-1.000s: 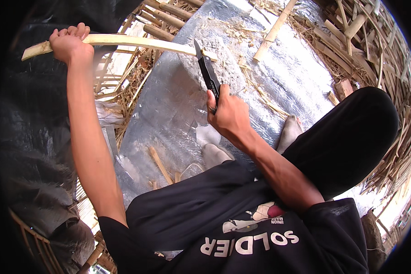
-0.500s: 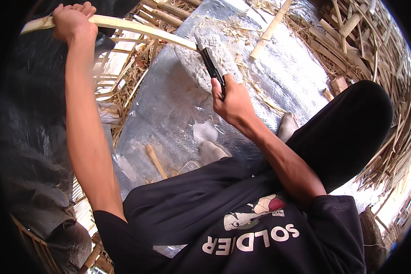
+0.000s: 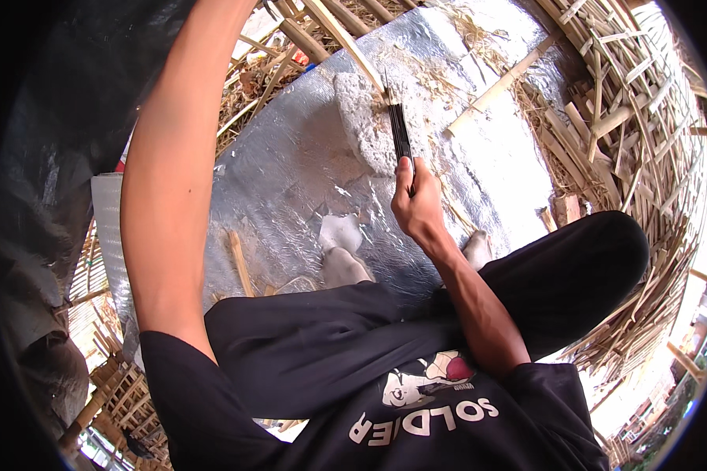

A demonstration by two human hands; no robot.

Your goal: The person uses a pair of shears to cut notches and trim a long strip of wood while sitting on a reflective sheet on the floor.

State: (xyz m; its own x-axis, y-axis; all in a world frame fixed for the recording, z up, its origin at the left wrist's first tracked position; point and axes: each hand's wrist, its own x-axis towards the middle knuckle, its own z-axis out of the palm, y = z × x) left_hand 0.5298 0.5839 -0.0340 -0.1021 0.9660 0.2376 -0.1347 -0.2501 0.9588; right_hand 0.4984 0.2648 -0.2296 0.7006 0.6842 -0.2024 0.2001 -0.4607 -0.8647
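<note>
knife — dark, slim, blade upward | bamboo strip — pale, slanting, meets blade tip

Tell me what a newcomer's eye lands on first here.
The dark knife at centre, upright in the right hand, its tip at a pale strip. Below it, a silver sheet covers the ground. The left arm rises out of view at the top, and cut bamboo piles up at right.

Bare forearms, a black short-sleeved printed shirt and black trousers.
</note>
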